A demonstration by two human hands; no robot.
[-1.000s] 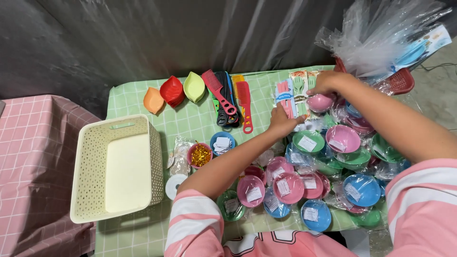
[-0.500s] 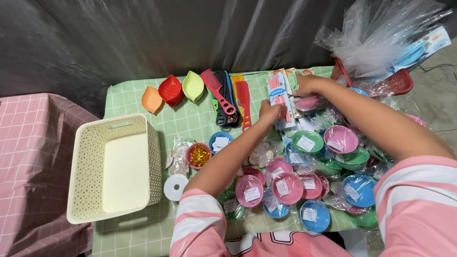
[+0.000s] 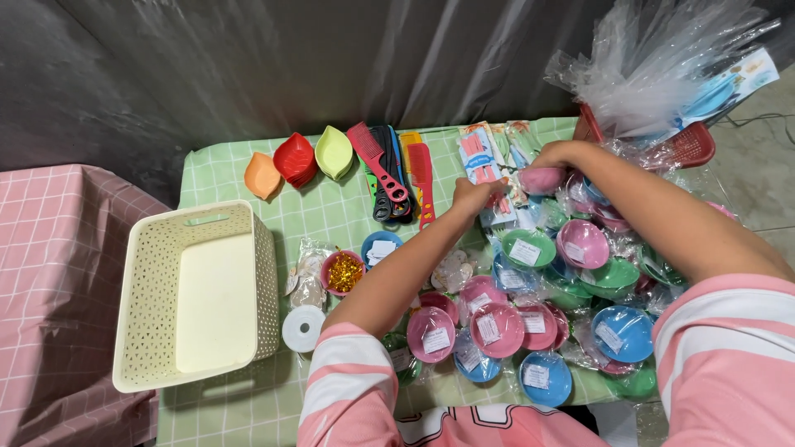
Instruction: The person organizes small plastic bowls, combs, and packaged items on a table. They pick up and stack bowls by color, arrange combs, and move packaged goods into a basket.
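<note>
My left hand (image 3: 474, 197) reaches across the green checked table (image 3: 331, 217) and closes on a stack of flat clear packets (image 3: 483, 159) holding pink and blue items. Just to its right, my right hand (image 3: 553, 155) grips a pink wrapped bowl (image 3: 540, 180) at the far edge of a heap. That heap is several small pink, green and blue bowls (image 3: 530, 248) in clear wrap with white labels, spread under both forearms.
A cream perforated basket (image 3: 149, 290) stands at the left. At the back lie orange, red and yellow-green leaf-shaped dishes (image 3: 296, 159) and several combs (image 3: 397, 175). A white tape roll (image 3: 304, 329), a glitter-filled bowl (image 3: 344, 271) and a red basket under clear bags (image 3: 687, 142) are nearby.
Both hands have moved toward the back of the table. The left hand has closed on the packets and the right hand has settled on the pink bowl.
</note>
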